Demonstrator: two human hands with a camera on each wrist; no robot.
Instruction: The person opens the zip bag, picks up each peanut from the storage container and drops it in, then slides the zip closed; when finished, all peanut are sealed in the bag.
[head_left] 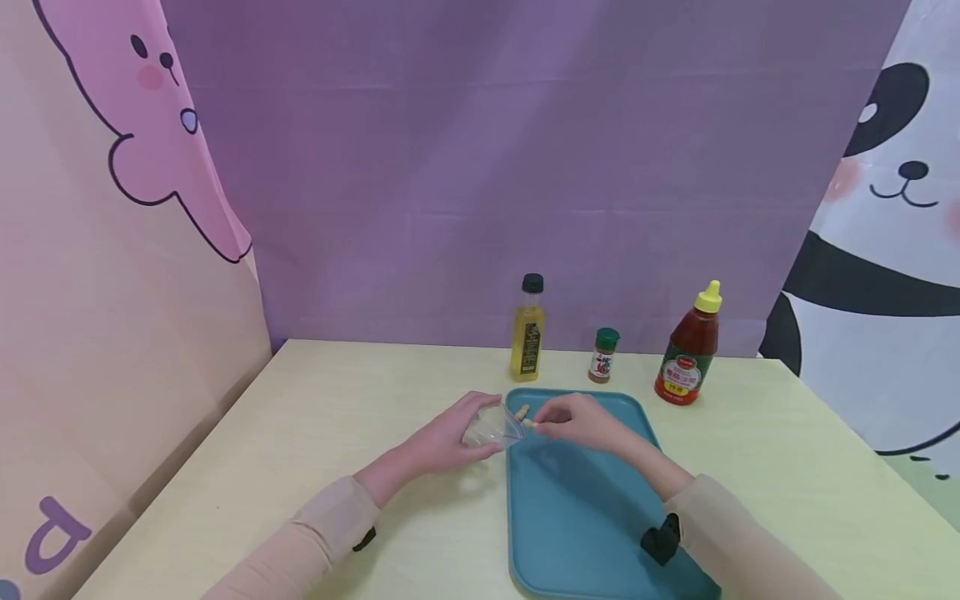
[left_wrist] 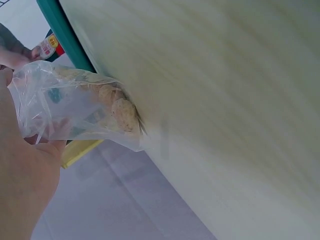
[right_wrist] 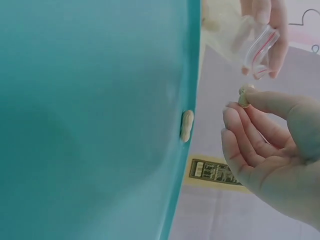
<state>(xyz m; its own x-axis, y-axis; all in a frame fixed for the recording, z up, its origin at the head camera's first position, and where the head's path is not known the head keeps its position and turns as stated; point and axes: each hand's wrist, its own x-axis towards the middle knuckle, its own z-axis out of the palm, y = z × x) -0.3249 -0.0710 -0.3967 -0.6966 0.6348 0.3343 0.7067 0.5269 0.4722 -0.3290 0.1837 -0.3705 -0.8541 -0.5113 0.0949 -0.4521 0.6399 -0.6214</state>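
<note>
My left hand (head_left: pixel 448 435) grips a clear zip bag (head_left: pixel 489 428) by its mouth, beside the tray's far left corner. Several unshelled peanuts (left_wrist: pixel 124 114) lie at the bottom of the bag in the left wrist view. Between thumb and fingertips, my right hand (head_left: pixel 581 421) pinches one peanut (right_wrist: pixel 244 95), just outside the bag's opening, which has a red seal line. Another peanut (right_wrist: pixel 187 126) rests inside the blue tray (head_left: pixel 585 517), against its rim.
Behind the tray stand an oil bottle (head_left: pixel 528 333) with a black cap, a small green-capped spice jar (head_left: pixel 602 358) and a red sauce bottle (head_left: pixel 686 358) with a yellow top. A purple curtain (head_left: pixel 480 183) hangs past the table's (head_left: pixel 360 400) back edge.
</note>
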